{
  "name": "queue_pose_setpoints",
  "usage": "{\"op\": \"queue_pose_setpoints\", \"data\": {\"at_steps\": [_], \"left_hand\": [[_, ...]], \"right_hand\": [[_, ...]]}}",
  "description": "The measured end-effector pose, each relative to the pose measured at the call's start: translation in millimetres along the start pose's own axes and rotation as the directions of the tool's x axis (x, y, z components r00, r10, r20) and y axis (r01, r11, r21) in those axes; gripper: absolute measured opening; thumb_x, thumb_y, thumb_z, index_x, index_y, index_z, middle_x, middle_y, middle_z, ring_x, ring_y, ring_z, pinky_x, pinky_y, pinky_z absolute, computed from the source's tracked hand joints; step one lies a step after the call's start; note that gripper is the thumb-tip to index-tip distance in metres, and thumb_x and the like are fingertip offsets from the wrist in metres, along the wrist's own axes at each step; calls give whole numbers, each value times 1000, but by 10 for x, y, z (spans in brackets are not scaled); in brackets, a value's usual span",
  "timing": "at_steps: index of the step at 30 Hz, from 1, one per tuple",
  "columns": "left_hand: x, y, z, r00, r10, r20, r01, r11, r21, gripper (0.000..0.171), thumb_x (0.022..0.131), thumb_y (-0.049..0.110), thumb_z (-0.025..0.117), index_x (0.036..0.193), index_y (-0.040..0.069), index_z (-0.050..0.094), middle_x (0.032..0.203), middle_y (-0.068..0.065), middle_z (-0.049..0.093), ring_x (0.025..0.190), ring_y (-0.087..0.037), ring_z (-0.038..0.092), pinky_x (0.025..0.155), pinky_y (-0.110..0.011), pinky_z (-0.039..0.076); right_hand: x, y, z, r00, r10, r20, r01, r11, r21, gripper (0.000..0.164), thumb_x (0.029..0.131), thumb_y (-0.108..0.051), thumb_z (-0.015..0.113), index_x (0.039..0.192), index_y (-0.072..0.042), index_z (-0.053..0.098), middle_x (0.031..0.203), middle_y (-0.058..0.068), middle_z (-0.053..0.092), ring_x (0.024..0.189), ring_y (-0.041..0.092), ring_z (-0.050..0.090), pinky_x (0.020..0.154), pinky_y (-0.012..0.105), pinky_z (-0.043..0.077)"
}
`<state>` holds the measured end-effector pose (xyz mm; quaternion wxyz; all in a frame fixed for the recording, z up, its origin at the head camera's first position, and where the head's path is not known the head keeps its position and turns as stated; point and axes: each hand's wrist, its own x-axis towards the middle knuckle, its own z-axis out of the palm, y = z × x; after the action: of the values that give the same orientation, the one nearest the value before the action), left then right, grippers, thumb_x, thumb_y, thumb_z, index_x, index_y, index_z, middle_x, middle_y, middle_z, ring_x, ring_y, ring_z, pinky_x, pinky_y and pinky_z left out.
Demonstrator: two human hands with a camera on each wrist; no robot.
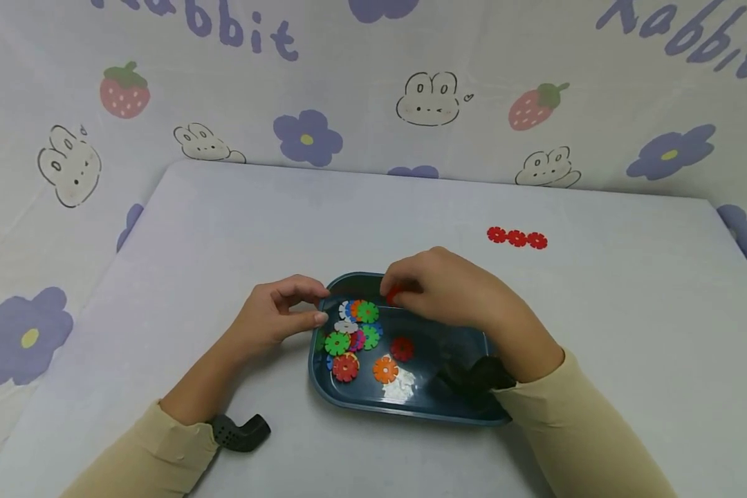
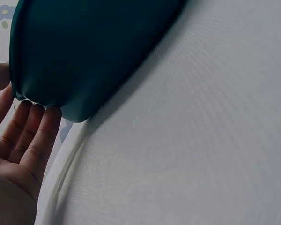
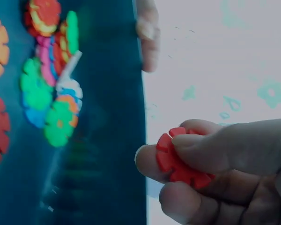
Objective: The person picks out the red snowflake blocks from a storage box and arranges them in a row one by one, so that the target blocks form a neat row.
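Observation:
My right hand [image 1: 451, 287] is over the far side of a dark blue-green tray [image 1: 411, 415]. It pinches a red notched plastic disc [image 3: 185, 161] between thumb and fingers. At the tray's left end, my left hand [image 1: 286, 311] touches the rim. In the left wrist view its fingers [image 2: 40, 140] reach fairly straight to the tray's outer wall. Inside the tray, several coloured notched discs are heaped at the left, with a green disc [image 1: 367, 312] on top. An orange disc [image 1: 385, 370] and a dark red disc [image 1: 402, 348] lie apart from the heap.
Three red discs [image 1: 517, 238] joined in a row lie on the white table [image 1: 629, 311], beyond the tray to the right. A patterned cloth [image 1: 361, 83] hangs behind the table. A black curved device [image 1: 243, 434] sits at the left wrist.

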<state>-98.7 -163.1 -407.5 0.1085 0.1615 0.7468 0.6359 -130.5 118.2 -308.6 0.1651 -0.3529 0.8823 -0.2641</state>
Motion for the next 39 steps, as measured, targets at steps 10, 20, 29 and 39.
{"op": "queue_pose_setpoints", "data": {"at_steps": [10,20,29,39], "left_hand": [[2,-4,7,1000,18,6,-19,1000,13,32,85,5,75,115,-4,66,117,-22,63,105,-26,62,82,-27,58],[1,-3,9,1000,29,2,-29,999,19,31,86,5,75,114,-4,66,116,-22,63,106,-26,62,85,-26,56],[-2,21,14,1000,19,-6,-19,1000,15,31,86,5,74,115,-4,67,117,-21,63,105,-20,62,87,-25,56],[17,10,23,1000,15,-7,-14,1000,24,31,86,5,74,115,-3,67,117,-20,63,105,-19,62,87,-25,55]], "right_hand": [[-139,157,-210,991,37,-128,-31,998,49,21,92,-9,66,111,-13,72,96,1,73,81,14,65,77,33,58],[-349,556,-555,918,284,-279,-250,956,151,34,92,-10,65,126,-13,67,105,10,73,89,21,67,82,38,54],[-526,1032,-714,816,448,-367,-379,892,247,42,88,-25,75,128,-17,66,112,11,71,95,19,68,73,24,53],[-648,1522,-683,677,615,-405,-493,787,371,58,87,-39,73,140,-20,56,128,15,62,116,30,55,88,50,49]]}}
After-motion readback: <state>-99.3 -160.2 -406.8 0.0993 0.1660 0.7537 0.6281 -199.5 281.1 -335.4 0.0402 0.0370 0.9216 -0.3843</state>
